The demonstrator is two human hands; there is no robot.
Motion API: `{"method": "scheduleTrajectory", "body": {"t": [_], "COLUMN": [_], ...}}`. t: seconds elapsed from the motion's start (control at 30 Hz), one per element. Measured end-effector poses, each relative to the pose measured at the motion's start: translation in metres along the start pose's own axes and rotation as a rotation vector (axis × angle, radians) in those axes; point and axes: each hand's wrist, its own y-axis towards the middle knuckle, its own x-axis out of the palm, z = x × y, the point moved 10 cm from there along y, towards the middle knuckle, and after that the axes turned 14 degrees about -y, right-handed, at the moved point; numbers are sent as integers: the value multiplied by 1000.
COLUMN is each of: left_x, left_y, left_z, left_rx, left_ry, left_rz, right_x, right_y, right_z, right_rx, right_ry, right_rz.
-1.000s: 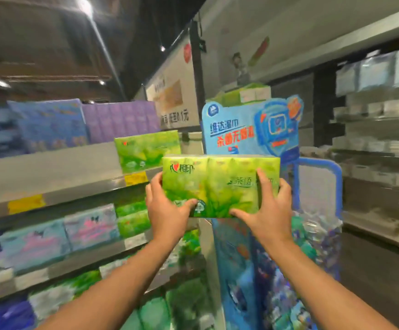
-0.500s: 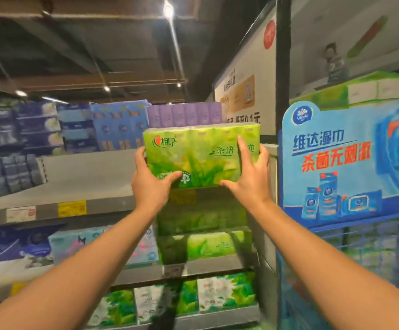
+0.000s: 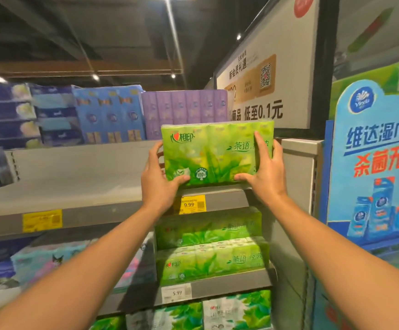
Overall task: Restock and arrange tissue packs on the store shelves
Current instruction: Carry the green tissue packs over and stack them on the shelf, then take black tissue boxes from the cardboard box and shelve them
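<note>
The green tissue pack point(image 3: 217, 152) stands upright at the front right end of the upper shelf point(image 3: 74, 177), its base at the shelf edge just above the yellow 9.99 price tag point(image 3: 189, 204). Whether the base already rests fully on the shelf or hangs a little above it is hard to tell from this angle. The left hand point(image 3: 160, 179) grips its left end and the right hand point(image 3: 266, 172) grips its right end, thumbs under the lower front corners and fingers wrapped round the sides.

The likely trouble is letting go too soon: with the base so near the lip, the soft pack could tip forward and drop onto the green packs on the shelf below point(image 3: 211, 256). Pushed back crooked, it would sit skewed against the shelf's end panel point(image 3: 298, 167).

Half a second ago the pack was held clear above the shelf edge, with the tag showing below it; now it is lower and seems farther in.
</note>
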Motion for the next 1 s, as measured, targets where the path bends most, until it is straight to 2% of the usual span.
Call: {"method": "scheduleTrajectory", "body": {"t": [0.17, 0.43, 0.63, 0.73, 0.77, 0.83, 0.93, 1.0], "left_x": [5, 19, 32, 31, 28, 14, -1, 15], "left_y": [9, 17, 10, 7, 5, 2, -23, -51], "left_z": [-11, -25, -26, -24, -20, -6, 28, 44], "left_rx": [26, -110, -97, -129, -138, -101, 144, 272], "left_ry": [68, 135, 368, 387, 366, 352, 291, 167], "left_rz": [-67, -215, -355, -423, -417, -272, -21, -68], "right_x": [10, 14, 19, 18, 16, 10, -6, -22], "right_y": [-6, -6, -12, -14, -18, -28, -53, -74], "right_z": [9, 16, 17, 13, 11, 5, -3, -8], "right_rx": [22, 24, 25, 47, 57, 75, 87, 69], "right_ry": [-26, -26, -157, -202, -227, -276, -319, -328], "right_rz": [-3, -88, -185, -217, -226, -228, -215, -182]}}
